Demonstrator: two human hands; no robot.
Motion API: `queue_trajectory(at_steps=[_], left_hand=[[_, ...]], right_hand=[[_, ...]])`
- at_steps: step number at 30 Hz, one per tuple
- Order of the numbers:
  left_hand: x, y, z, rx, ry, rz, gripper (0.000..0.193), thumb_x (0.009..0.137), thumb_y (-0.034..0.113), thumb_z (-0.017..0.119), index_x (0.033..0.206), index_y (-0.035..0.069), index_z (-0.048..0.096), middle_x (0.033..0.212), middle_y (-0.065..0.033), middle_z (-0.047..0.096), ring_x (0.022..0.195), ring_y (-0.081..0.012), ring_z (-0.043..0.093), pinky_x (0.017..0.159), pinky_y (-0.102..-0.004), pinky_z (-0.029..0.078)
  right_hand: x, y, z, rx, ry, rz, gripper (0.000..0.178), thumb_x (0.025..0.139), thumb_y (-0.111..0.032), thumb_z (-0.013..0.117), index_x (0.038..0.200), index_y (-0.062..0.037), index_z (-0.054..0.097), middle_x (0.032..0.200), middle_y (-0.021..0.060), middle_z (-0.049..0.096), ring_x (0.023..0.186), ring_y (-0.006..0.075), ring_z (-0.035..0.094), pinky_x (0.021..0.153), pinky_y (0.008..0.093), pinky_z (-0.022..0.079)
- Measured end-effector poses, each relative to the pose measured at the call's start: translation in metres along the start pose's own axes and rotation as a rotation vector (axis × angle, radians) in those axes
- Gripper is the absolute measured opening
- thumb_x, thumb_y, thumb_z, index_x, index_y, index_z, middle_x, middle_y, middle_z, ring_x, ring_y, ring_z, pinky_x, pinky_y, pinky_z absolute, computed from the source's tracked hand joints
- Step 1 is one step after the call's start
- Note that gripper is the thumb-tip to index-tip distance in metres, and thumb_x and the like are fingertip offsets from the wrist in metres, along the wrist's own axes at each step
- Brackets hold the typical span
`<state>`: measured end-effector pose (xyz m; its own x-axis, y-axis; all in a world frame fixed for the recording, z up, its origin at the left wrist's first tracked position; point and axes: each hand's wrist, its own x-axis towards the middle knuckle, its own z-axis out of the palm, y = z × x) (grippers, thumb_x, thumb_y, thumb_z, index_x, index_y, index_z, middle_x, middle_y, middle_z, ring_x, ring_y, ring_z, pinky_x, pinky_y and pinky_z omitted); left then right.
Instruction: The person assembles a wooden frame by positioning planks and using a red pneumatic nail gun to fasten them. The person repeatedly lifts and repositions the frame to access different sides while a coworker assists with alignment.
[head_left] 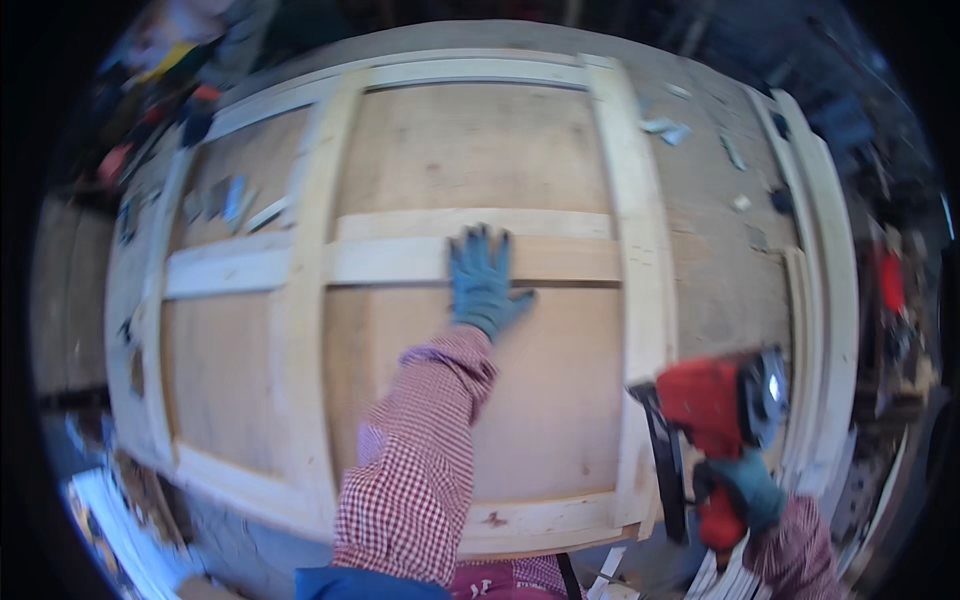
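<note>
Blue-gloved, resting left hand (482, 288) spread on wooden frame (642, 230), with right hand (754, 486) wrapped around red nail gun (702, 405).

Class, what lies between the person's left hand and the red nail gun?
In the head view, a stretch of flat wooden panel and then a long pale board lie between the left hand and the red nail gun.

Blue-gloved left hand (482, 285) lies palm-down mid-scene, fingers (484, 250) spread toward far side, left forearm (420, 445) stretched from near edge; gloved right hand (752, 488) curls in a grip at near right.
</note>
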<state>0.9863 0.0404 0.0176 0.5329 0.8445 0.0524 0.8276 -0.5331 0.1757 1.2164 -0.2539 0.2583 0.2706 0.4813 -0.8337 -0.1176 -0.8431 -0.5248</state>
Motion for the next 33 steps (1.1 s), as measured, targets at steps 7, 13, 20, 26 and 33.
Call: queue_trajectory(at_steps=[7,13,20,26,33], left_hand=[[-0.242,-0.097,-0.048,0.053,0.15,-0.328,0.099,0.073,0.056,0.067,0.146,0.003,0.027,0.152,-0.0244,0.021,0.142,-0.0415,0.014,0.114,-0.0581,0.007],[-0.304,-0.19,-0.074,0.116,-0.161,-0.714,0.105,0.068,0.06,0.068,0.15,0.013,0.022,0.151,-0.0292,0.015,0.141,-0.0451,0.014,0.112,-0.06,0.007],[-0.31,-0.208,-0.061,-0.083,-0.091,-0.595,0.103,0.066,0.056,0.072,0.15,0.021,0.024,0.151,-0.03,0.012,0.134,-0.0505,0.021,0.107,-0.0579,0.02],[-0.308,-0.21,-0.062,-0.184,-0.092,-0.588,0.1,0.067,0.051,0.073,0.149,0.021,0.026,0.151,-0.0321,0.012,0.134,-0.0512,0.019,0.106,-0.0601,0.018],[-0.304,-0.216,-0.067,-0.229,-0.126,-0.593,0.096,0.068,0.051,0.072,0.148,0.02,0.029,0.151,-0.0326,0.01,0.136,-0.0504,0.016,0.107,-0.061,0.017]], right_hand=[[-0.062,0.075,0.064,0.186,-0.062,0.113,0.023,0.075,0.0,0.059,0.096,0.0063,0.055,0.062,0.0127,0.059,0.052,0.0213,0.059,0.05,0.0324,0.05],[-0.062,0.051,0.123,-0.041,-0.22,0.026,0.008,0.077,-0.004,0.062,0.075,0.0033,0.061,0.063,0.0106,0.061,0.054,0.0193,0.06,0.052,0.03,0.049],[0.0,-0.055,0.243,-0.241,-0.237,-0.355,0.01,0.079,-0.007,0.062,0.073,0.0008,0.061,0.062,0.0083,0.059,0.055,0.0159,0.057,0.052,0.029,0.045],[0.098,-0.157,0.365,-0.213,-0.312,-0.433,0.022,0.089,-0.016,0.053,0.073,-0.0007,0.056,0.063,0.0075,0.056,0.057,0.0172,0.056,0.059,0.029,0.048],[0.149,-0.19,0.432,-0.134,-0.2,-0.368,0.016,0.078,-0.014,0.062,0.078,0.0008,0.059,0.06,0.0088,0.057,0.045,0.0187,0.054,0.044,0.0313,0.047]])
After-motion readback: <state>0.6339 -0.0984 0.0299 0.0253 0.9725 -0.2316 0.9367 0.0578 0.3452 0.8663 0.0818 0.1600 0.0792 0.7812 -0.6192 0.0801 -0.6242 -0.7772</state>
